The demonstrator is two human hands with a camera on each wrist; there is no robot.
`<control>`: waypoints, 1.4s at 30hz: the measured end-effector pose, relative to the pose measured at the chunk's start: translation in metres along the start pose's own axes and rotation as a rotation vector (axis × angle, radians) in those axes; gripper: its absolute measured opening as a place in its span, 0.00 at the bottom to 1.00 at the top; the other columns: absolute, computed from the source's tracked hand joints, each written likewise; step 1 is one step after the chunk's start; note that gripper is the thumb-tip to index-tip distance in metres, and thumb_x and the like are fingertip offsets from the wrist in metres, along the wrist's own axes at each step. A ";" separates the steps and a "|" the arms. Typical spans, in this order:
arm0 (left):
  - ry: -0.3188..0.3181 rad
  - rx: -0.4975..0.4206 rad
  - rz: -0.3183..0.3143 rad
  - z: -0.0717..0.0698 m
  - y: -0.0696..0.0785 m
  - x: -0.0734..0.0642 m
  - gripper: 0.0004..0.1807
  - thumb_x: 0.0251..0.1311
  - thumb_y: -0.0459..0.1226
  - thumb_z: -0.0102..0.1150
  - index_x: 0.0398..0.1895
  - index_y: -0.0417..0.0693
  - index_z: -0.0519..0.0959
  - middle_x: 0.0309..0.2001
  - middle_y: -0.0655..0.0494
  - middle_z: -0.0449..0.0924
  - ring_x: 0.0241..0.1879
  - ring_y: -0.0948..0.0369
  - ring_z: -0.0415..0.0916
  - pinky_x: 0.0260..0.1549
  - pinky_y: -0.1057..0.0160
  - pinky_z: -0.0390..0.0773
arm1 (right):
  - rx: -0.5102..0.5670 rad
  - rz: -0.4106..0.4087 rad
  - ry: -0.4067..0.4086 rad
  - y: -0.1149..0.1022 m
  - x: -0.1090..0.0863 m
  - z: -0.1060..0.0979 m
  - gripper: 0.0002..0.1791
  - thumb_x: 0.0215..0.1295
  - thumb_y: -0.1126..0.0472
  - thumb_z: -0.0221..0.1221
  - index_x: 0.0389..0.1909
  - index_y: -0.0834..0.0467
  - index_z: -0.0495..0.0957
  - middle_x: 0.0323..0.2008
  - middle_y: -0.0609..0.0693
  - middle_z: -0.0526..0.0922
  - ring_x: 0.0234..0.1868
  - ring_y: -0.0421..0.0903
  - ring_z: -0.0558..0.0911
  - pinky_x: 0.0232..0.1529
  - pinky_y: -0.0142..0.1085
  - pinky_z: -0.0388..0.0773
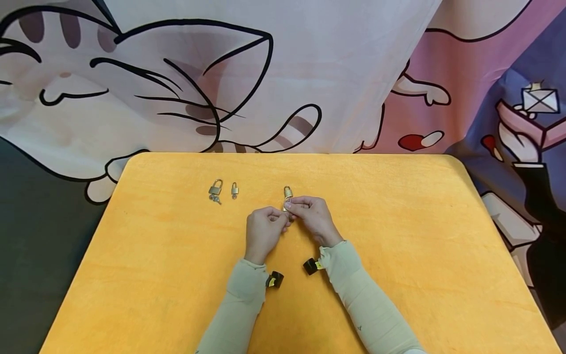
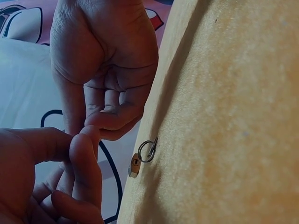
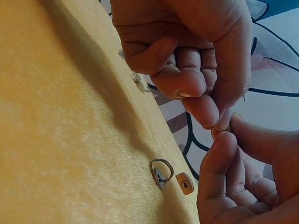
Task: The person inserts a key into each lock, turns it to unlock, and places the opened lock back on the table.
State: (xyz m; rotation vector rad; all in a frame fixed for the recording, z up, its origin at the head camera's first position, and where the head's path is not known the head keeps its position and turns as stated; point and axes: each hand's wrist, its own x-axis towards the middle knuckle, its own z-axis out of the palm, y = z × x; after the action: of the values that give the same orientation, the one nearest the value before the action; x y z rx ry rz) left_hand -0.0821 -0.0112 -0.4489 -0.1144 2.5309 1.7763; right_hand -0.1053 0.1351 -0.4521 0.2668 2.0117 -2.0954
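Observation:
My left hand point(image 1: 264, 232) and right hand point(image 1: 315, 219) meet at the fingertips over the table, thumb against forefinger on each. They seem to pinch something small between them, but the fingertips hide it. In the left wrist view the left hand point(image 2: 51, 172) is at lower left, the right hand point(image 2: 110, 60) above. A small brass padlock point(image 1: 288, 193) lies just beyond the fingers, its keyhole end point(image 3: 185, 183) facing me. Close to that end is a metal ring point(image 3: 161, 168) with a key point(image 3: 159, 178) on it. Both lie apart from my hands.
To the left lie a larger padlock point(image 1: 215, 190) with several keys point(image 1: 214, 198) below it and a slim small padlock point(image 1: 235, 189) with a key by it. A yellow cloth covers the table point(image 1: 155, 275). A cartoon-cat curtain point(image 1: 345, 73) hangs behind the far edge.

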 end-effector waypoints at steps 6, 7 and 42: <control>-0.003 -0.024 -0.008 0.000 -0.001 0.000 0.06 0.60 0.33 0.66 0.28 0.40 0.87 0.20 0.59 0.85 0.21 0.57 0.84 0.21 0.63 0.80 | -0.001 -0.001 -0.005 0.000 0.000 0.000 0.13 0.65 0.64 0.67 0.46 0.70 0.84 0.31 0.53 0.89 0.30 0.42 0.85 0.37 0.35 0.80; -0.004 -0.025 -0.009 0.000 -0.001 0.001 0.06 0.60 0.33 0.65 0.28 0.40 0.87 0.20 0.59 0.85 0.21 0.57 0.84 0.21 0.63 0.80 | 0.003 -0.001 -0.004 0.000 0.000 0.000 0.13 0.65 0.64 0.67 0.46 0.70 0.84 0.31 0.53 0.89 0.30 0.42 0.85 0.37 0.34 0.80; -0.002 -0.002 0.005 0.000 -0.003 0.002 0.08 0.63 0.36 0.65 0.29 0.42 0.88 0.20 0.60 0.84 0.20 0.61 0.83 0.23 0.63 0.79 | 0.036 -0.005 -0.021 -0.001 -0.001 0.000 0.14 0.66 0.65 0.65 0.48 0.71 0.82 0.34 0.54 0.89 0.33 0.42 0.85 0.39 0.36 0.81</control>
State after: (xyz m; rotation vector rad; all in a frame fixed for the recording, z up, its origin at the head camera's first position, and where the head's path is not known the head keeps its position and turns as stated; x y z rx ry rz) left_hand -0.0836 -0.0129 -0.4521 -0.1063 2.5306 1.7805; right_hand -0.1043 0.1347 -0.4512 0.2449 1.9663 -2.1295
